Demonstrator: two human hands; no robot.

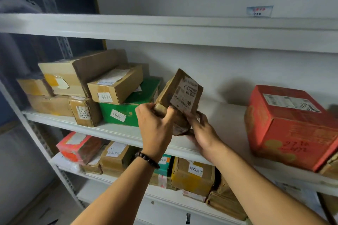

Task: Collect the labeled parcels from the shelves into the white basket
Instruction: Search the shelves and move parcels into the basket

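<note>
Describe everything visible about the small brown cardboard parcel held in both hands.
The small brown cardboard parcel is worn and creased, its lower end crumpled. A white printed shipping label with handwritten digits covers its facing side. It is tilted over the white metal shelf, right of the green cardboard box. The left-hand grip holds its lower left edge, thumb on the front; the right-hand grip curls round it from beneath.

A parcel storeroom or pickup depot: white metal shelves (164, 29) on slotted uprights (64, 45) against a bare wall (237, 67), stacked with taped cardboard parcels (82, 71) bearing shipping labels and numbered stickers (83, 112).
</note>
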